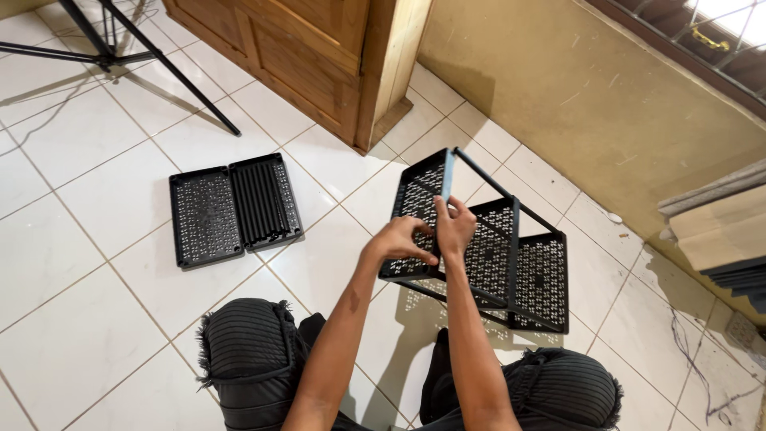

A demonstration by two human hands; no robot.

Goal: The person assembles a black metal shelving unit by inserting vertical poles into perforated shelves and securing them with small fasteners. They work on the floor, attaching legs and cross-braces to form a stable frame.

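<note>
White floor tiles (96, 239) offer little grip, so the black rack (511, 271) could slide or tip while left hand (399, 239) and right hand (455, 225) fingers pinch its top perforated shelf (416, 199).

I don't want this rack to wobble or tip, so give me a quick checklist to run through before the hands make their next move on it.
1. Left hand on the nearest shelf panel: ok.
2. Right hand gripping the same panel's edge: ok.
3. Rack lying on its side on the tiled floor: ok.
4. Panel fully seated on the poles: cannot tell.
5. Spare panels lying flat, apart from the rack: ok.
6. Spare poles to hand: cannot tell.
</note>
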